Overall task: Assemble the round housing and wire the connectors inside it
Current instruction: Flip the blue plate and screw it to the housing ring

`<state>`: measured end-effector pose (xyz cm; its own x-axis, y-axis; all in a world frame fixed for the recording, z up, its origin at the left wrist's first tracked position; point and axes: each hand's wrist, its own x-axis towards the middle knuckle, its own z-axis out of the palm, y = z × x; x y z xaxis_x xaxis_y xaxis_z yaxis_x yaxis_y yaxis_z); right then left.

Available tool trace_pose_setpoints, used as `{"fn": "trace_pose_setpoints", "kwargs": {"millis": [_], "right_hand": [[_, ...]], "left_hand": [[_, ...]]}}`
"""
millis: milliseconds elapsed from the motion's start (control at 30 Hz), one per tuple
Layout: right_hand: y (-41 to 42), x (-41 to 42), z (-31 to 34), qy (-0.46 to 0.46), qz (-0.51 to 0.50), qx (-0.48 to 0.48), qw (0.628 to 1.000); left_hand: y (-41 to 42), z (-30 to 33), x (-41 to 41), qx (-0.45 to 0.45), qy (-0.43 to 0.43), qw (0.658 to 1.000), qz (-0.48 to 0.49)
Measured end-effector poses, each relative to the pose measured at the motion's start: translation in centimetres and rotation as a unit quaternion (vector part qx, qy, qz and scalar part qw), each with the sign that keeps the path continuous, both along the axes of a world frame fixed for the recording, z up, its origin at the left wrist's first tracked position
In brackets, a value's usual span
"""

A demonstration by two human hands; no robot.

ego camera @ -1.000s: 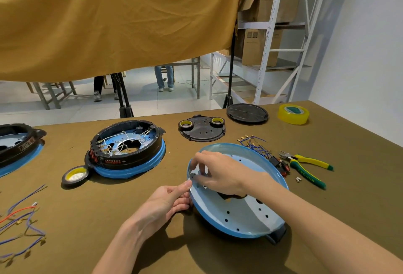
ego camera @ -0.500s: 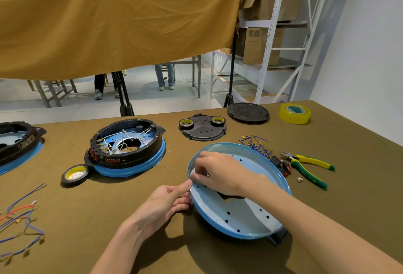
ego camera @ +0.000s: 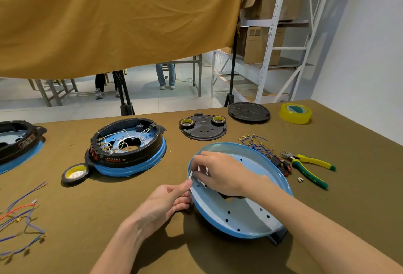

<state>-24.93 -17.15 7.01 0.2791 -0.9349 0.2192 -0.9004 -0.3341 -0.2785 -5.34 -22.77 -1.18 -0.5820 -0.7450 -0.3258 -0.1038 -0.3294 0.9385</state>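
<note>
Near table centre I see one blue pan (ego camera: 246, 214), tilted. Left hand (ego camera: 165, 205) pinches its left rim; right hand (ego camera: 220, 173) curled inside, grasp unclear. Two wired housings (ego camera: 128, 145) left, four tape rolls, one pliers (ego camera: 309, 165) right.

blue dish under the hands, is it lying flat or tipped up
Tipped. The blue dish leans with its left rim raised, gripped by the left hand, and a shadow under it; the right hand reaches inside.
</note>
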Motion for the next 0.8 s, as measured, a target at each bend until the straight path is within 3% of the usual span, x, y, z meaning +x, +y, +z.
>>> {"fn": "trace_pose_setpoints", "kwargs": {"millis": [333,800], "right_hand": [[0.13,0.02,-0.61,0.004,-0.02,-0.04,0.999],[0.17,0.06,0.22,-0.005,-0.015,-0.017,1.0]], "left_hand": [[0.53,0.71,-0.09,0.005,0.003,1.0,0.012],[0.93,0.82,-0.41,0.051,0.024,0.998,0.035]]}}
